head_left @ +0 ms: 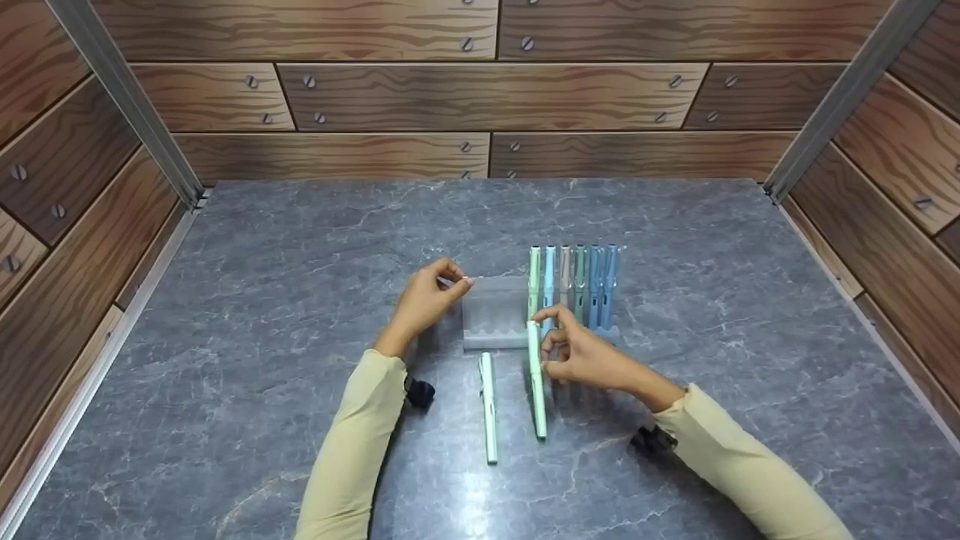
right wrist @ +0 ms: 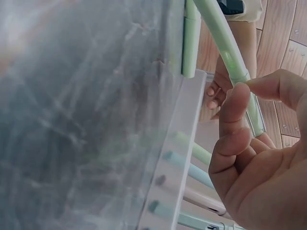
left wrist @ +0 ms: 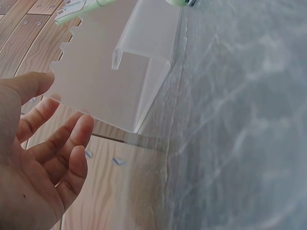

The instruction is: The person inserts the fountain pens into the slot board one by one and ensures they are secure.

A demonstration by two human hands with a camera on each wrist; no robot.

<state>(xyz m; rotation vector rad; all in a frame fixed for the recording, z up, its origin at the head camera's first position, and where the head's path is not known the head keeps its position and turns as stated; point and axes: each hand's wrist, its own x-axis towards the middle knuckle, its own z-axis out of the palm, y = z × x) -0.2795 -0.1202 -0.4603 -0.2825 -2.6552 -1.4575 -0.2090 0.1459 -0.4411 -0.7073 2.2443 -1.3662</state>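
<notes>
A clear pen stand (head_left: pixel 495 304) stands on the table with notches along its edge. My left hand (head_left: pixel 429 300) pinches the stand's upper left corner between thumb and index finger, as the left wrist view also shows. In my right hand (head_left: pixel 585 356), thumb and fingertips pinch a light green pen (head_left: pixel 537 394), tilted in front of the stand. Another light green pen (head_left: pixel 489 412) lies on the table to the left of it. Several pens lean in the stand's right part, among them a light green pen (head_left: pixel 534 274), a light blue pen (head_left: pixel 550 277) and a dark green pen (head_left: pixel 580 274).
The grey marbled table (head_left: pixel 285 255) has wood-patterned walls (head_left: pixel 487 97) on its back and sides. Metal posts (head_left: pixel 135 97) rise at the rear corners. A black wrist device (head_left: pixel 420 391) is by the left cuff, with another black device (head_left: pixel 654 440) by the right.
</notes>
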